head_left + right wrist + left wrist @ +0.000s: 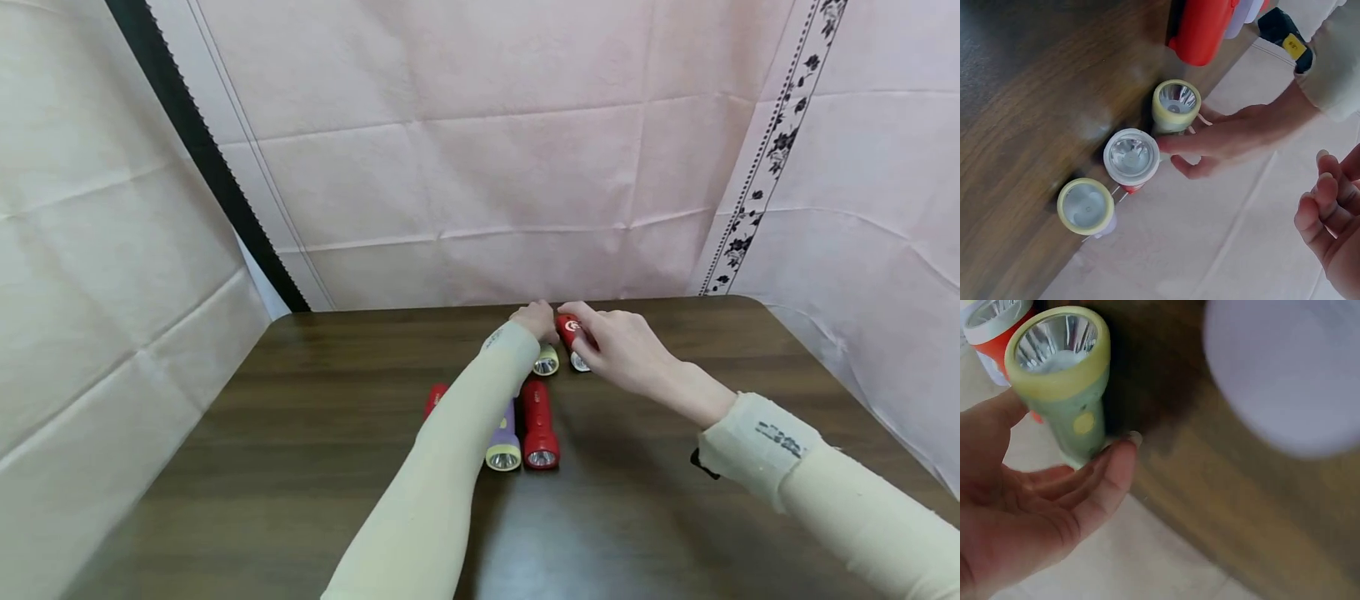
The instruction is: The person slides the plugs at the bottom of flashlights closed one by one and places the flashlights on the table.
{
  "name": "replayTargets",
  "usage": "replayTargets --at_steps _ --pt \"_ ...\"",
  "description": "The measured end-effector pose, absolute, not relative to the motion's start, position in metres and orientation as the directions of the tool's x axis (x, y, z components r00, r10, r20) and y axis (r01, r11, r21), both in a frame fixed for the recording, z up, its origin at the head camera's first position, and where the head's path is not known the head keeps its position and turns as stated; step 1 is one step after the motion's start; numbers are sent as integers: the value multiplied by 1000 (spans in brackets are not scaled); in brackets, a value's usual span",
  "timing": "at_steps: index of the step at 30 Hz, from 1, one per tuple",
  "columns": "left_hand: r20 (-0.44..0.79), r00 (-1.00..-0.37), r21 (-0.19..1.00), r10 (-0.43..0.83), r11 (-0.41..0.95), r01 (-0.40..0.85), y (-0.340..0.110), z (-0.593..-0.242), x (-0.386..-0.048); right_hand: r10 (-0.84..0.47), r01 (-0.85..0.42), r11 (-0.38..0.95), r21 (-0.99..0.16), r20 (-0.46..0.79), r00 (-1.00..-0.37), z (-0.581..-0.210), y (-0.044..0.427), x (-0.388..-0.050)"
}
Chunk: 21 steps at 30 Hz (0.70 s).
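Observation:
My left hand is at the table's far edge, thumb and fingers around the pale green flashlight with a yellow rim. Beside it stands a red flashlight with a white rim. In the right wrist view, a lilac flashlight with a yellow rim stands on its other side; my right hand hides it in the head view. My right hand hovers by these with loosely bent fingers, apart from them in the right wrist view and holding nothing.
Nearer on the brown table lie a red flashlight, a purple one with a yellow rim and another red one, partly hidden by my left sleeve. Pale cloth hangs behind the table.

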<state>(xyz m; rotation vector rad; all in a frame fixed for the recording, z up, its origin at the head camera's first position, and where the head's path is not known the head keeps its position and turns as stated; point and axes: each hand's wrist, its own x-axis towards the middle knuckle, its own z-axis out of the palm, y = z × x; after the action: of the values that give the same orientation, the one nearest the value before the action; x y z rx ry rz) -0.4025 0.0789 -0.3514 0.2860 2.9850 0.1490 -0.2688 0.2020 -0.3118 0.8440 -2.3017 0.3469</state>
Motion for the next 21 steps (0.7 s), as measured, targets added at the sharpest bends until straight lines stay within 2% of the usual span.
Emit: replayTargets --at_steps 4,8,12,17,21 --pt "-113 -982 190 152 973 128 74 -355 -405 -479 -651 759 -20 661 -578 -310 200 -267" --pt "-102 -985 218 140 969 115 70 -359 -416 -476 -643 766 -16 659 -582 -310 202 -265" --pt "-77 -981 246 175 957 152 63 -355 -422 -463 -621 783 -30 638 -615 -309 205 -263" --pt "-8 -968 293 251 926 237 51 -338 -410 -444 -598 798 -74 599 -667 -308 209 -261" --pt "71 -944 315 322 891 327 40 -322 -396 -445 -598 799 -67 603 -662 -306 213 -261"
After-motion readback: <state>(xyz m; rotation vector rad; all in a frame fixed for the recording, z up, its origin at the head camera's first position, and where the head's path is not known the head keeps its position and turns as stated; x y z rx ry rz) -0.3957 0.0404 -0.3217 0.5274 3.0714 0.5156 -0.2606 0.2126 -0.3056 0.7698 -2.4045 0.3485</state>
